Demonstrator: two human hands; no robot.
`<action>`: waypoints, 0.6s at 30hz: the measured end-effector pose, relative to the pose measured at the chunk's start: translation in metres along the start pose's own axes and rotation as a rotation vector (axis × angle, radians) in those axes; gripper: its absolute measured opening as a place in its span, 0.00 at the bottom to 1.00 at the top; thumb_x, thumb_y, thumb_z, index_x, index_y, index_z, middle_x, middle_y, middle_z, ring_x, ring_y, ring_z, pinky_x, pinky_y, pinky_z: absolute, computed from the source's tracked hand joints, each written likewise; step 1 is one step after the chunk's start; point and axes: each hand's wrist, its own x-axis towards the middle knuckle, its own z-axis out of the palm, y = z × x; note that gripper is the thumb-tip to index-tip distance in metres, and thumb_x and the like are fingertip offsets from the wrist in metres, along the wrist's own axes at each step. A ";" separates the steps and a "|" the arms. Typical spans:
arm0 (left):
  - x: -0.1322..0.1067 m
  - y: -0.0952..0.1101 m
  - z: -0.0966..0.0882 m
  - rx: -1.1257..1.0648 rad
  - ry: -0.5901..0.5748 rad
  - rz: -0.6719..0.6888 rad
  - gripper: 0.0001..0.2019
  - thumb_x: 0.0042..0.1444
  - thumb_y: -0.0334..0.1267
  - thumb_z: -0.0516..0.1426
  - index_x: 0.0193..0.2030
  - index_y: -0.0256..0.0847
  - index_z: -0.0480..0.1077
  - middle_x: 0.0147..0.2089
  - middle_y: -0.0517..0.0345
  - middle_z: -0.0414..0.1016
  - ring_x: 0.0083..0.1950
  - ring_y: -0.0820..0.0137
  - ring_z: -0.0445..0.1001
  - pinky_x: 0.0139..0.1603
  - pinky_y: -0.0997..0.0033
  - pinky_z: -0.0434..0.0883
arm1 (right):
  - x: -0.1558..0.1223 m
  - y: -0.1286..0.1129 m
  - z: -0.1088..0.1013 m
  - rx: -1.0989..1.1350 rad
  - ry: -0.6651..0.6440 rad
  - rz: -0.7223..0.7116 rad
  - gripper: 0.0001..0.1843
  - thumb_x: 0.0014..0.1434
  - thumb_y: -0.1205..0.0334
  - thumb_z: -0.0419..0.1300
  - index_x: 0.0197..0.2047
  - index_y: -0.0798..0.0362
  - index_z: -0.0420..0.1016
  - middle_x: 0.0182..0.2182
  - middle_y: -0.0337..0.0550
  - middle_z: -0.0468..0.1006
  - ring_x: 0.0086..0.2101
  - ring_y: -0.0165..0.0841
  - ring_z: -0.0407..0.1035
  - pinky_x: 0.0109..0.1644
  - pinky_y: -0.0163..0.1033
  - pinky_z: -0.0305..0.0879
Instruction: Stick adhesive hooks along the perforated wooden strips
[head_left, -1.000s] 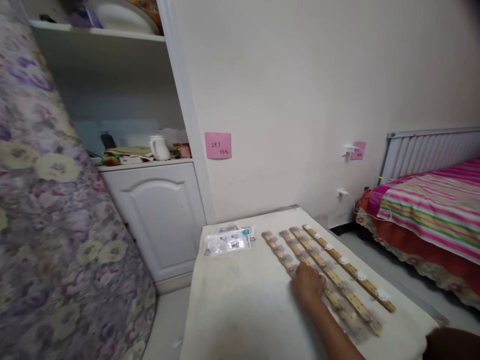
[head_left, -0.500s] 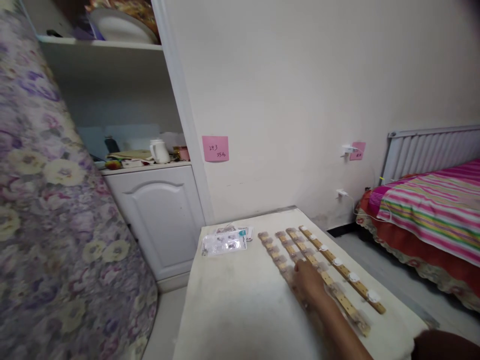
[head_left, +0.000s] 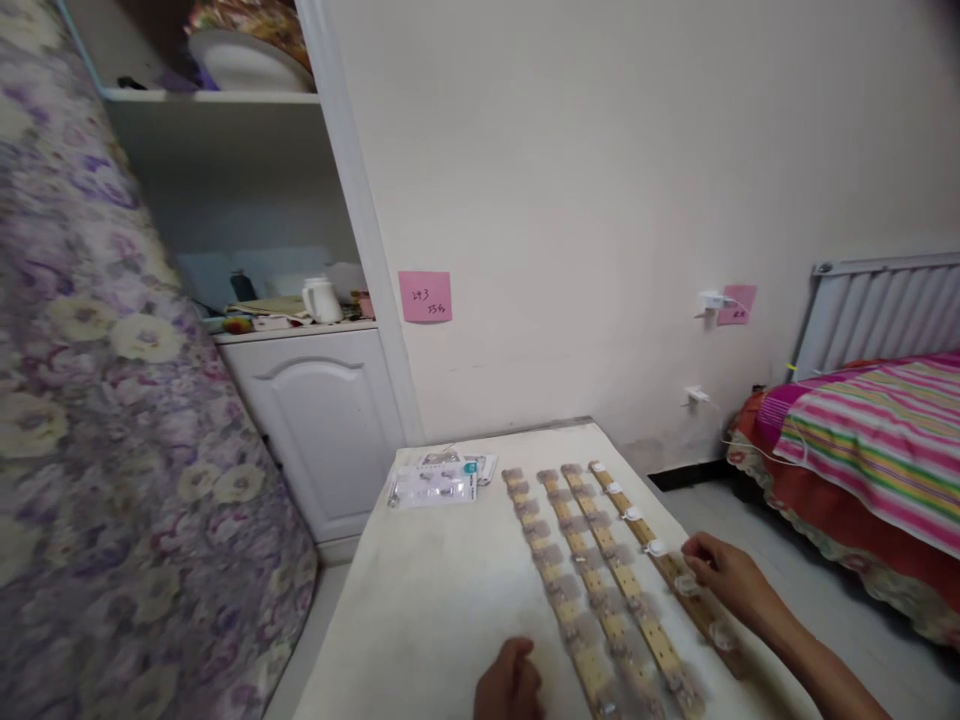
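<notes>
Four narrow wooden strips lie lengthwise on the white table (head_left: 420,580). The rightmost strip (head_left: 667,570) carries white round pieces (head_left: 632,513), with clearer round ones near its front end. Clear squarish pads cover the left strip (head_left: 551,575), the second strip (head_left: 592,580) and the third strip (head_left: 622,572). Over the rightmost strip, my right hand (head_left: 724,572) has its fingers pinched beside a clear round piece (head_left: 686,585); anything inside the pinch is hidden. My left hand (head_left: 510,682) is curled closed low at the table's front, left of the strips, its contents out of sight.
Clear plastic blister packs (head_left: 435,484) lie at the table's back left. A floral curtain (head_left: 150,430) and a white cabinet (head_left: 322,430) stand on the left. To the right is a bed with a striped cover (head_left: 885,420). Chargers (head_left: 712,300) are plugged into the wall.
My right hand has moved right, from among the middle strips to the rightmost one. My left hand has come into view at the bottom. The view has shifted slightly.
</notes>
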 end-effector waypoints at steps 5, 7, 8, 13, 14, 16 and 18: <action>0.039 0.018 0.021 0.159 0.117 0.047 0.14 0.55 0.35 0.44 0.44 0.37 0.65 0.27 0.59 0.70 0.26 0.71 0.70 0.29 0.73 0.67 | -0.006 0.045 0.002 0.113 -0.022 0.054 0.13 0.49 0.51 0.51 0.28 0.50 0.70 0.21 0.36 0.76 0.25 0.34 0.70 0.32 0.34 0.63; 0.054 0.022 0.022 0.163 0.158 0.053 0.15 0.56 0.36 0.44 0.45 0.37 0.65 0.29 0.57 0.72 0.29 0.71 0.71 0.33 0.73 0.68 | -0.008 0.049 0.000 0.126 -0.027 0.067 0.15 0.51 0.50 0.50 0.31 0.50 0.71 0.24 0.37 0.77 0.27 0.34 0.71 0.33 0.34 0.64; 0.063 0.024 0.022 0.161 0.169 0.046 0.15 0.56 0.36 0.43 0.46 0.37 0.65 0.30 0.57 0.72 0.29 0.71 0.72 0.33 0.74 0.68 | -0.009 0.049 -0.001 0.127 -0.030 0.065 0.15 0.52 0.49 0.50 0.33 0.50 0.71 0.26 0.37 0.77 0.28 0.34 0.71 0.34 0.34 0.64; 0.105 0.026 0.022 0.159 0.193 -0.042 0.16 0.54 0.30 0.43 0.46 0.37 0.66 0.27 0.60 0.71 0.26 0.73 0.70 0.28 0.76 0.66 | -0.014 0.037 -0.004 0.075 -0.063 0.026 0.15 0.54 0.48 0.50 0.32 0.49 0.70 0.26 0.36 0.77 0.29 0.33 0.71 0.33 0.32 0.64; 0.112 0.027 0.021 0.154 0.194 -0.067 0.17 0.53 0.29 0.43 0.46 0.37 0.66 0.28 0.60 0.72 0.25 0.74 0.70 0.26 0.76 0.65 | -0.015 0.036 -0.003 0.068 -0.074 0.021 0.15 0.54 0.48 0.50 0.32 0.49 0.70 0.26 0.36 0.77 0.29 0.32 0.71 0.33 0.31 0.64; 0.124 0.028 0.020 0.142 0.199 -0.119 0.17 0.53 0.28 0.43 0.46 0.36 0.66 0.29 0.59 0.72 0.23 0.75 0.70 0.23 0.76 0.64 | -0.017 0.035 -0.002 0.073 -0.097 0.015 0.15 0.55 0.48 0.50 0.33 0.49 0.70 0.26 0.36 0.77 0.30 0.32 0.71 0.34 0.31 0.64; 0.137 0.031 0.017 0.130 0.205 -0.162 0.15 0.54 0.28 0.44 0.45 0.37 0.66 0.29 0.60 0.73 0.22 0.76 0.69 0.21 0.77 0.64 | -0.019 0.035 -0.001 0.092 -0.123 0.008 0.15 0.56 0.48 0.49 0.33 0.49 0.70 0.27 0.36 0.77 0.31 0.32 0.72 0.35 0.30 0.64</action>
